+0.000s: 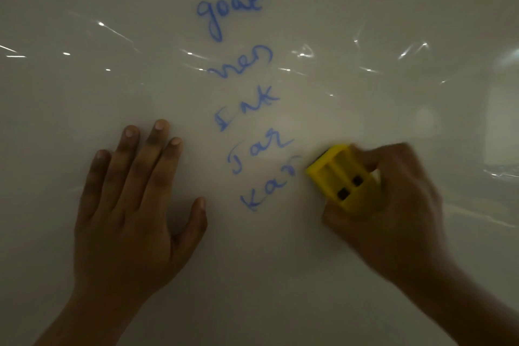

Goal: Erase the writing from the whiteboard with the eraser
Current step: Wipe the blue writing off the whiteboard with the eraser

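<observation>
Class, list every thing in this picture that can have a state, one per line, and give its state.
Whiteboard: glossy, still written on.
Writing: five blue words, last one partly wiped at its right end.
Eraser: yellow, held at the bottom word.
Left hand: flat on the board, empty.
Right hand: gripping the eraser.

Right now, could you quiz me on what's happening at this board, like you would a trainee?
1. True or false: the yellow eraser is held in the left hand.
2. How many lines of blue writing remain on the whiteboard?
3. Which line is the eraser nearest: A) top, B) middle, C) bottom?

Key:
1. False. The right hand grips it; the left lies flat and open on the board.
2. Five, stacked in a column; the top one reads "goat".
3. C. The eraser sits just right of the bottom line's end.
</observation>
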`<state>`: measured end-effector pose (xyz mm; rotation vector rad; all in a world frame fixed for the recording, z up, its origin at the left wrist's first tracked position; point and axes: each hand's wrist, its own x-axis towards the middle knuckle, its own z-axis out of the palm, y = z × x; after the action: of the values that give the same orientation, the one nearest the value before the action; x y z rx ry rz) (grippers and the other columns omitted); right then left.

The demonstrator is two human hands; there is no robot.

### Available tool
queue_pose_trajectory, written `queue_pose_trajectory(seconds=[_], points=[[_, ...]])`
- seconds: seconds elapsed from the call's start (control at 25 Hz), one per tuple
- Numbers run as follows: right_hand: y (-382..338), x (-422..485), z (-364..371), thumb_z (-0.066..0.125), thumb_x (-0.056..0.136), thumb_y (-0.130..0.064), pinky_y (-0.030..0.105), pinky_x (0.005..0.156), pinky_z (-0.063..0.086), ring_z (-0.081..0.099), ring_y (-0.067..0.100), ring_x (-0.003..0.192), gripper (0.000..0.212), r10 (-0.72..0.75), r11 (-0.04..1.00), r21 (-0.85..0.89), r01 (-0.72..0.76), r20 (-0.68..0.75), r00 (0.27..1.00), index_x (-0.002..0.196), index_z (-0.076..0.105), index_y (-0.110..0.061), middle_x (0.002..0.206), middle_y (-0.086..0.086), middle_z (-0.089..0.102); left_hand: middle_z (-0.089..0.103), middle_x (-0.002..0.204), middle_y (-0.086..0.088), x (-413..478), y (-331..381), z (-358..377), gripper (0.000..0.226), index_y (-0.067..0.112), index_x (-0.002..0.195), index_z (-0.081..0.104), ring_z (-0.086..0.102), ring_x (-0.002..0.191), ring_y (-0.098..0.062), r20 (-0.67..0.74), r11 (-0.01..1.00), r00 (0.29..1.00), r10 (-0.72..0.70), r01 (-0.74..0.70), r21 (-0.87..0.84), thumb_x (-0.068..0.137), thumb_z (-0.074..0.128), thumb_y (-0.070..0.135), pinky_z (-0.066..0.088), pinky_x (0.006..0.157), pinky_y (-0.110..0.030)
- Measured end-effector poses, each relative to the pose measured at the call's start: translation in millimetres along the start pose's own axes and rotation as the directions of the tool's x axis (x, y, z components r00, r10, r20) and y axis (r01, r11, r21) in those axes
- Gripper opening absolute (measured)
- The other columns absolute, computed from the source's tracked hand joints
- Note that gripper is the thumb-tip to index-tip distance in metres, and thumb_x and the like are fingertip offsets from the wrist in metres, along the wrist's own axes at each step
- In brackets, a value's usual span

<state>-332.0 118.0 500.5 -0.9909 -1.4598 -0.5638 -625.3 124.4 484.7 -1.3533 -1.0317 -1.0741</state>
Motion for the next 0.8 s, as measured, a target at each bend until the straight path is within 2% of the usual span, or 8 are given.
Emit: queue_pose_trajectory(seconds=[0.08, 0.16, 0.32, 0.4, 0.52, 0.56, 0.72, 0.8], points=[[-11.4, -29.0, 9.6, 0.072, 0.052, -0.044, 0.027, 0.067, 0.044, 0.053, 0.020, 0.074, 0.055, -0.197, 0.979, -0.027, 0.201, 0.115, 0.974, 0.102, 0.056, -0.026, 0.091, -0.004, 0.052, 0.032, 0.167, -0.005, 0.2, 0.1, -0.8, 0.070, 0.015, 0.156, 0.035, 0.026, 0.157, -0.025, 0.013, 1.000, 1.000, -0.009, 0.009, -0.007, 0.094, 0.046, 0.046, 0.020, 0.128, -0.045], [-11.3, -41.2, 8.5, 0.072, 0.055, -0.043, 0.035, 0.065, 0.051, 0.060, 0.027, 0.074, 0.052, -0.284, 0.955, -0.033, 0.295, 0.187, 0.940, 0.101, 0.062, -0.022, 0.091, -0.002, 0.055, 0.032, 0.167, -0.005, -0.3, 1.2, -1.6, 0.069, 0.015, 0.155, 0.036, 0.026, 0.157, -0.025, 0.021, 1.000, 1.000, -0.018, 0.018, -0.016, 0.094, 0.045, 0.046, 0.020, 0.128, -0.046], [-13.6, -12.9, 7.1, 0.070, 0.056, -0.046, 0.028, 0.065, 0.049, 0.062, 0.025, 0.076, 0.056, -0.059, 0.998, 0.001, 0.059, 0.006, 0.998, 0.105, 0.062, -0.022, 0.095, -0.004, 0.055, 0.034, 0.166, -0.006, -1.1, 2.2, -1.9, 0.068, 0.013, 0.154, 0.039, 0.028, 0.156, -0.027, 0.027, 1.000, 0.999, -0.021, 0.021, -0.008, 0.094, 0.047, 0.045, 0.021, 0.128, -0.046], [-30.7, -15.6, 17.4, 0.072, 0.057, -0.045, 0.029, 0.066, 0.049, 0.061, 0.025, 0.076, 0.056, -0.091, 0.995, 0.034, 0.090, 0.004, 0.996, 0.107, 0.060, -0.022, 0.095, -0.004, 0.054, 0.033, 0.167, -0.006, -1.3, 1.2, -2.7, 0.068, 0.014, 0.154, 0.038, 0.027, 0.156, -0.027, 0.034, 1.000, 0.999, -0.020, 0.020, -0.008, 0.095, 0.046, 0.045, 0.021, 0.128, -0.047], [-45.5, -40.8, 28.8, 0.073, 0.060, -0.044, 0.036, 0.065, 0.052, 0.060, 0.027, 0.075, 0.054, -0.295, 0.955, -0.004, 0.298, 0.120, 0.948, 0.108, 0.064, -0.020, 0.093, -0.001, 0.057, 0.031, 0.167, -0.004, -1.6, 0.7, -3.8, 0.064, 0.015, 0.156, 0.036, 0.025, 0.157, -0.025, 0.038, 1.000, 0.999, -0.017, 0.018, -0.023, 0.098, 0.044, 0.040, 0.018, 0.129, -0.044], [-43.6, -39.5, 27.2, 0.074, 0.058, -0.043, 0.037, 0.065, 0.052, 0.061, 0.028, 0.075, 0.054, -0.303, 0.951, -0.024, 0.308, 0.127, 0.945, 0.106, 0.066, -0.018, 0.092, 0.000, 0.059, 0.032, 0.167, -0.004, -1.3, 0.0, -3.5, 0.061, 0.015, 0.156, 0.036, 0.025, 0.157, -0.024, 0.035, 0.999, 0.999, -0.020, 0.021, -0.028, 0.099, 0.043, 0.037, 0.017, 0.129, -0.043], [-40.5, -15.1, 17.8, 0.074, 0.052, -0.040, 0.036, 0.067, 0.052, 0.063, 0.027, 0.077, 0.061, -0.073, 0.997, -0.023, 0.072, -0.030, 0.997, 0.107, 0.065, -0.017, 0.093, 0.000, 0.058, 0.032, 0.166, -0.003, -3.5, 1.5, -2.9, 0.056, 0.015, 0.155, 0.038, 0.027, 0.157, -0.024, 0.006, 0.998, 0.999, -0.033, 0.034, -0.051, 0.101, 0.042, 0.031, 0.018, 0.129, -0.042], [-55.8, -20.4, 24.5, 0.073, 0.055, -0.042, 0.037, 0.067, 0.052, 0.061, 0.027, 0.078, 0.060, -0.118, 0.993, -0.009, 0.118, 0.014, 0.993, 0.109, 0.065, -0.017, 0.093, 0.001, 0.058, 0.033, 0.166, -0.004, -3.9, 1.0, -2.3, 0.055, 0.015, 0.155, 0.039, 0.027, 0.157, -0.024, 0.004, 0.998, 1.000, -0.028, 0.028, -0.059, 0.102, 0.041, 0.029, 0.019, 0.129, -0.043]])
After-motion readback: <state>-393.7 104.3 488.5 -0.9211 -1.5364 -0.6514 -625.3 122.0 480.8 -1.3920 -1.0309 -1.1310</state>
